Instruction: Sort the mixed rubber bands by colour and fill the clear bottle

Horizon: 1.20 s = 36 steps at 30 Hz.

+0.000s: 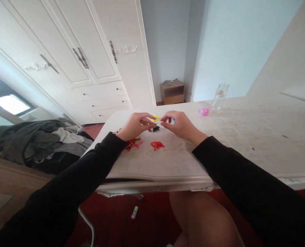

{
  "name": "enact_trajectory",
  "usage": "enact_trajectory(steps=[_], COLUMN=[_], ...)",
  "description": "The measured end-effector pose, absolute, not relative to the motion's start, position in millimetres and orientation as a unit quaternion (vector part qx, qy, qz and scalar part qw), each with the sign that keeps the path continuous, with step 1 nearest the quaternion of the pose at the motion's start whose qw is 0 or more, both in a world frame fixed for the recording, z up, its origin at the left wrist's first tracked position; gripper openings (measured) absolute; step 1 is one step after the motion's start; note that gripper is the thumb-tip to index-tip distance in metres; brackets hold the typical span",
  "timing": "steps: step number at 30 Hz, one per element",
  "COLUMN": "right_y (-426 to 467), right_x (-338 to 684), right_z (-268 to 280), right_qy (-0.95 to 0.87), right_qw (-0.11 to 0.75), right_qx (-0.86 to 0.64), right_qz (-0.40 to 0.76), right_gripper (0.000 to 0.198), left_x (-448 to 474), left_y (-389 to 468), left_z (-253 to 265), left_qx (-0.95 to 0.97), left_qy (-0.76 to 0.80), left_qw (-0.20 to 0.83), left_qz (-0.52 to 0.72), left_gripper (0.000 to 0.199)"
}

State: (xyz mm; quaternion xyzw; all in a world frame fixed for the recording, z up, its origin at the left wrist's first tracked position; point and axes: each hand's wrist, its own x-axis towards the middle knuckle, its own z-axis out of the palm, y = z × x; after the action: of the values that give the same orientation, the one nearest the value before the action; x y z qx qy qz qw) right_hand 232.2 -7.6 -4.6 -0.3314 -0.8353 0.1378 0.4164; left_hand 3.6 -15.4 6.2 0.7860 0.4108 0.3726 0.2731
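Note:
My left hand (139, 126) hovers just above a small black pile (156, 129) of thin loops that look like rubber bands. Its thumb and fingers curl toward each other, and anything at the tips is too small to name. Facing it, my right hand (179, 125) has its thumb and index finger bent with a slight gap at the tips. A blue bit (173, 119) shows among its fingers; whether held or lying behind is unclear. Beyond the hands lies a yellow pile (156, 117). Nearer me is a red pile (157, 145), and a mixed-colour heap (134, 144) sits partly under my left wrist.
On the white table (234, 140) a pink round object (204, 111) stands beside a clear glass bottle (220, 96) at the back right. Dark clothes (39, 144) are heaped at left. The table's front edge runs above my legs (206, 216).

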Motion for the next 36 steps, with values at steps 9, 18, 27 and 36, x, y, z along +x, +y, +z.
enact_trajectory(steps=[9, 18, 27, 36], right_y=[-9.4, 43.3, 53.2, 57.5], right_x=[226.7, 280.9, 290.4, 296.1], right_z=[-6.8, -26.8, -42.2, -45.0], right_qy=[-0.859, -0.704, -0.721, -0.7], right_qw=[0.393, 0.502, 0.431, 0.462], right_qx=[-0.286, -0.482, -0.527, -0.533], right_qz=[0.16, 0.145, 0.13, 0.112], right_gripper=[0.007, 0.005, 0.014, 0.028], left_x=[7.3, -17.3, -68.0, -110.7], left_y=[-20.8, 4.6, -15.8, -33.9], left_z=[3.1, 14.9, 14.3, -22.3], left_qx=[0.806, 0.727, 0.609, 0.719], left_qy=[0.366, 0.41, 0.464, 0.519], left_qw=[0.288, 0.226, 0.213, 0.114], left_qz=[0.364, 0.502, 0.607, 0.448], left_gripper=[0.035, 0.022, 0.013, 0.02])
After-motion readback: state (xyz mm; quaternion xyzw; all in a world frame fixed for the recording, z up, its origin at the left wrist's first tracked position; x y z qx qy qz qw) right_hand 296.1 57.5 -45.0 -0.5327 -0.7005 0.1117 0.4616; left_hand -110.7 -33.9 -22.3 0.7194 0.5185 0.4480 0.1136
